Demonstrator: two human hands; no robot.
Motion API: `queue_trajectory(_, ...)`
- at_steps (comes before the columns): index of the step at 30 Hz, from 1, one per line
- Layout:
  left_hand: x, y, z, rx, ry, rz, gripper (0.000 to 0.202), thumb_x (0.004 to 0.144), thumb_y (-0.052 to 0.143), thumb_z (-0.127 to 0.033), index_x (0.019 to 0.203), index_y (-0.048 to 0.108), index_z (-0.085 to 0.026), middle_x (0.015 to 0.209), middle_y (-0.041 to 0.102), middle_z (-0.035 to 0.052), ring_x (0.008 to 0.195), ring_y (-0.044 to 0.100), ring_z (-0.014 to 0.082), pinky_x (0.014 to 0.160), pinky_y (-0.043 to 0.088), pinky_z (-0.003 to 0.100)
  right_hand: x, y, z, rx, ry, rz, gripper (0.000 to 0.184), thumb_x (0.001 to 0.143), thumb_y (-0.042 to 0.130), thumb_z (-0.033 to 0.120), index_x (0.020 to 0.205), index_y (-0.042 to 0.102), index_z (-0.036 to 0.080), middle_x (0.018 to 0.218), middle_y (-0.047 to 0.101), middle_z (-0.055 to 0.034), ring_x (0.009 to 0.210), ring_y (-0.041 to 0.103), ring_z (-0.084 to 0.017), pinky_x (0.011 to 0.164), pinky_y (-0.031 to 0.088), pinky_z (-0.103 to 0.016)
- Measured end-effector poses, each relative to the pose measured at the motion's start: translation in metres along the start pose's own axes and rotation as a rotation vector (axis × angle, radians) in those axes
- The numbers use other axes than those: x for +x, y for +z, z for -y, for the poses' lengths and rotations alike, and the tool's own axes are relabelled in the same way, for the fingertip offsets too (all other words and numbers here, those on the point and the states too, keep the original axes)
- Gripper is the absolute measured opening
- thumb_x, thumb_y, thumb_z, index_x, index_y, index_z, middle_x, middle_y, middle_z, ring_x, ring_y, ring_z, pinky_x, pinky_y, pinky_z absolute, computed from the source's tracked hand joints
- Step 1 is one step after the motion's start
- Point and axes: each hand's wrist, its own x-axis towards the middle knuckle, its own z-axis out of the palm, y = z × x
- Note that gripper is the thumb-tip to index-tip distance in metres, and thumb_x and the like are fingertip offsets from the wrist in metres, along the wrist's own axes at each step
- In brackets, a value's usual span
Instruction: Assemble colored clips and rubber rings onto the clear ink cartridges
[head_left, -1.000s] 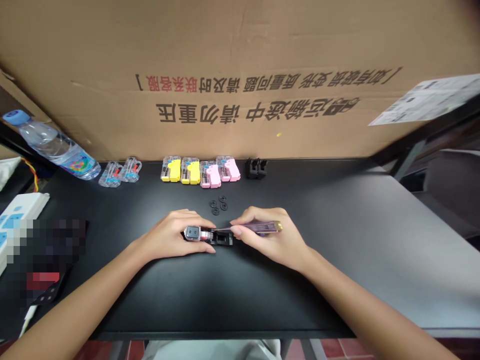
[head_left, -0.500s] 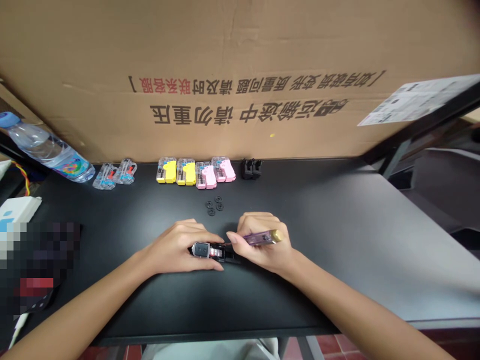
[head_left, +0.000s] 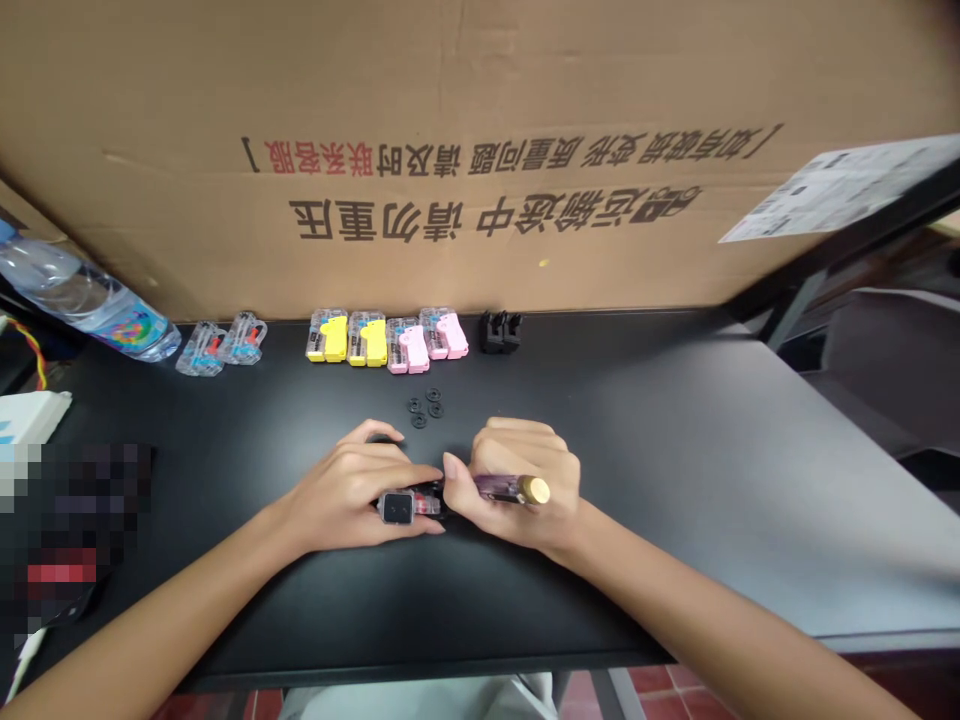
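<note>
Desk [head_left: 675, 420], black, pale sheen [head_left: 847, 540] toward right edge; cardboard panel [head_left: 360, 80], printed, along far edge; floor [head_left: 651, 680], red-tiled, below near edge.

Seeing matt, lightly creased cardboard [head_left: 420, 80] across the top of the frame and a smooth-looking paper label [head_left: 847, 188] at upper right. Finding clear, shiny plastic in the bottle [head_left: 112, 308] at upper left; smooth, opaque plastic on the yellow pieces [head_left: 337, 338] and pink pieces [head_left: 413, 348] at upper centre. Noting, at lower centre, a glossy, translucent tool handle [head_left: 498, 488] with a metallic-looking gold end [head_left: 535, 490], and a clear plastic assembly [head_left: 397, 508]. Making out a smooth, satin finish on the worktop [head_left: 697, 440].
</note>
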Motion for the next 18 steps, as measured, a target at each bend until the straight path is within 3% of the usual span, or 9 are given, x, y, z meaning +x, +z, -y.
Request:
queue_trajectory(6, 0.001, -0.006, 0.0, 0.079, 0.015, -0.007, 0.032, 0.094, 0.081, -0.035, 0.118, 0.072, -0.017, 0.086, 0.081, 0.0032, 0.072, 0.075, 0.0163, 0.099, 0.056, 0.039, -0.001, -0.002, 0.001, 0.026, -0.001, 0.006, 0.042, 0.095, 0.069, 0.016, 0.06, 0.047, 0.024, 0.05, 0.052, 0.0048, 0.042, 0.045, -0.011, 0.048, 0.04, -0.029)
queue_trajectory(10, -0.001, -0.006, 0.003, 0.087, -0.011, -0.005, 0.033, 0.094, 0.081, -0.035, 0.12, 0.073, -0.017, 0.092, 0.083, 0.0046, 0.075, 0.076, 0.0167, 0.099, 0.056, 0.039, -0.001, -0.001, -0.004, 0.12, 0.023, -0.068, 0.038, 0.093, 0.072, 0.013, 0.064, 0.052, 0.024, 0.051, 0.054, 0.0053, 0.043, 0.048, -0.011, 0.051, 0.045, -0.029)
queue_trajectory(13, -0.004, -0.007, 0.008, 0.071, -0.117, -0.023, 0.037, 0.091, 0.084, -0.038, 0.121, 0.074, -0.02, 0.1, 0.084, 0.0052, 0.082, 0.075, 0.0179, 0.1, 0.056, 0.04, -0.002, -0.001, -0.012, 0.169, 0.089, -0.13, 0.037, 0.093, 0.071, 0.012, 0.064, 0.051, 0.024, 0.051, 0.053, 0.0052, 0.043, 0.048, -0.011, 0.049, 0.043, -0.029)
queue_trajectory(18, -0.01, -0.012, 0.017, 0.06, -0.423, -0.021, 0.048, 0.082, 0.091, -0.044, 0.124, 0.077, -0.027, 0.103, 0.083, 0.0025, 0.096, 0.069, 0.0218, 0.09, 0.061, 0.034, -0.006, -0.003, -0.024, 0.153, 0.241, -0.162, 0.042, 0.094, 0.068, 0.016, 0.059, 0.047, 0.024, 0.049, 0.048, 0.0043, 0.043, 0.044, -0.012, 0.047, 0.038, -0.03)
